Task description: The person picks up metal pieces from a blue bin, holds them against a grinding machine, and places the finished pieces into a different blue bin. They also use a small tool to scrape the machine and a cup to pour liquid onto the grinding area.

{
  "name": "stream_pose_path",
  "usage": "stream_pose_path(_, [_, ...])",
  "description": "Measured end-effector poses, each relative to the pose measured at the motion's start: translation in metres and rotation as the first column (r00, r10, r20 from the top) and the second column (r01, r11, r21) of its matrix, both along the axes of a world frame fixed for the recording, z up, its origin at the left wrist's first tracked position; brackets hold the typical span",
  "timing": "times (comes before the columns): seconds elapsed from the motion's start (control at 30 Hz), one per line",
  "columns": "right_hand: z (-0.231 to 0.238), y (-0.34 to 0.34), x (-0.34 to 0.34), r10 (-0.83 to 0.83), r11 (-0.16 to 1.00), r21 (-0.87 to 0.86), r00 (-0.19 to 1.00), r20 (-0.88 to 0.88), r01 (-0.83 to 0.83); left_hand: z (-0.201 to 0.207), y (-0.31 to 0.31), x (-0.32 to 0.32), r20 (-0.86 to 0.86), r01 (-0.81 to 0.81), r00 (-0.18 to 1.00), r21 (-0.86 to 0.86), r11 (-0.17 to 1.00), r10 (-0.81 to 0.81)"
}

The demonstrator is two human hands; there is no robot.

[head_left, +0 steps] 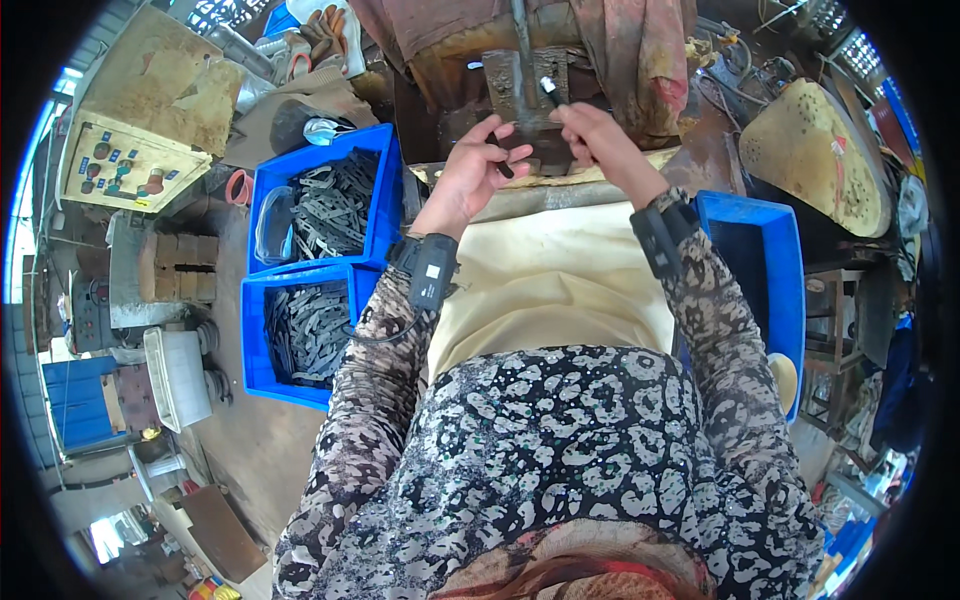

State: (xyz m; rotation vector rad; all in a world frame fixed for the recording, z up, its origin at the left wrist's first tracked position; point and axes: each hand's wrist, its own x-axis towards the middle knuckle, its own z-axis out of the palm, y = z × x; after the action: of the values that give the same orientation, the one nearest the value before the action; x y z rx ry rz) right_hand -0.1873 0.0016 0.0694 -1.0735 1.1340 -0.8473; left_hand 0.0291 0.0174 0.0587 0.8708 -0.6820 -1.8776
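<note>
My left hand (467,178) is raised at the wet machine bed, its fingers curled around a small dark strip (503,165) that shows between them. Just to its right, my right hand (607,143) pinches a slim black stick-like piece (556,95) with a bright, whitish tip, pointing up and left. What exactly this piece is, I cannot make out. Both hands are close to an upright metal rod (524,45), which runs down to a wet, brownish metal plate (552,75). The hands do not touch each other.
Two blue bins (250,345) at the left hold many flat dark metal pieces (310,325). Another blue bin (752,200) stands at the right. A control box with knobs (125,170) is far left. Stained cloths (640,60) hang around the machine. A cream apron (550,270) covers my lap.
</note>
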Motion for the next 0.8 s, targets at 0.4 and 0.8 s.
stream_pose_path(0.4, [-0.064, -0.047, -0.019, -0.332, 0.898, -0.412, 0.856, -0.397, 0.157, -0.006, -0.01, 0.011, 0.303, 0.005, 0.953, -0.091, 0.996, 0.023])
stream_pose_path(0.8, [-0.079, -0.041, -0.014, -0.484, 0.782, -0.623, 0.618, -0.62, -0.013, -0.052, -0.051, 0.02, 0.714, 0.26, 0.204, -0.699, 0.666, 0.67])
